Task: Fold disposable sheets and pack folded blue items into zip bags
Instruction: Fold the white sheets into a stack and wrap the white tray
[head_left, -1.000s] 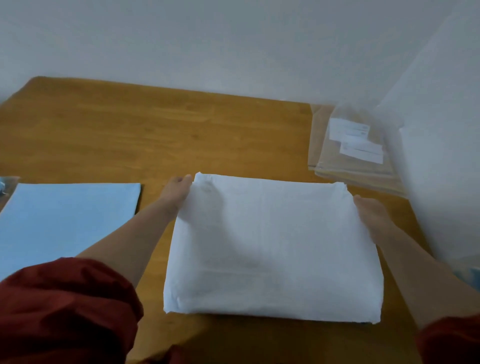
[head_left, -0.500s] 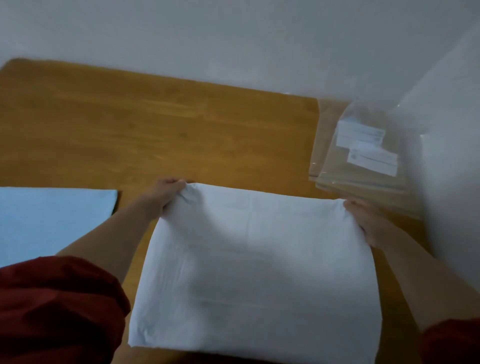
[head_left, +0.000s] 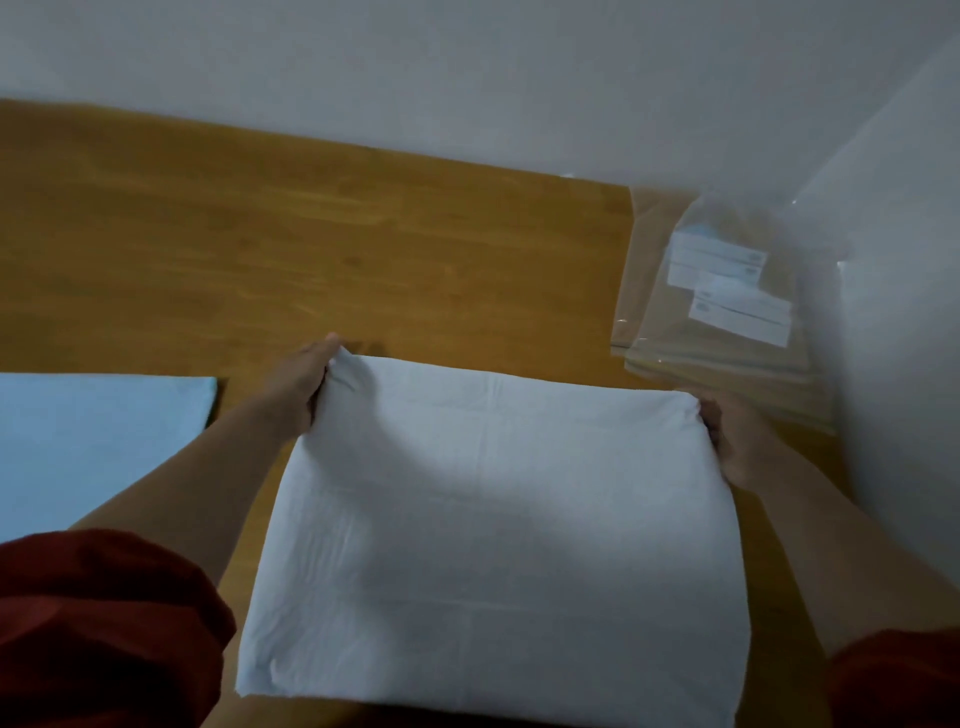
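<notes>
Since a second ago you'd bunched the far corners of the white disposable sheet (head_left: 493, 545) tighter, and it filled more of the view, its near edge sitting lower in frame. Your left hand (head_left: 301, 384) pinched the far left corner, cloth gathered into creases at the fingers. Your right hand (head_left: 737, 441) gripped the far right corner, fingers curled round the edge and mostly hidden under it. Between your hands the sheet was stretched over the wooden table (head_left: 311, 249); I couldn't tell whether its near part rested on the wood or hung clear. Fold lines crossed the middle of it. A light blue folded sheet (head_left: 93, 441) lay flat at the left, just beside your left forearm, apart from the white one. A stack of clear zip bags (head_left: 727, 312) with white labels (head_left: 737, 317) lay at the far right of the table, near your right hand but not touching it. Dark red sleeves (head_left: 104, 623) showed at both lower corners.
</notes>
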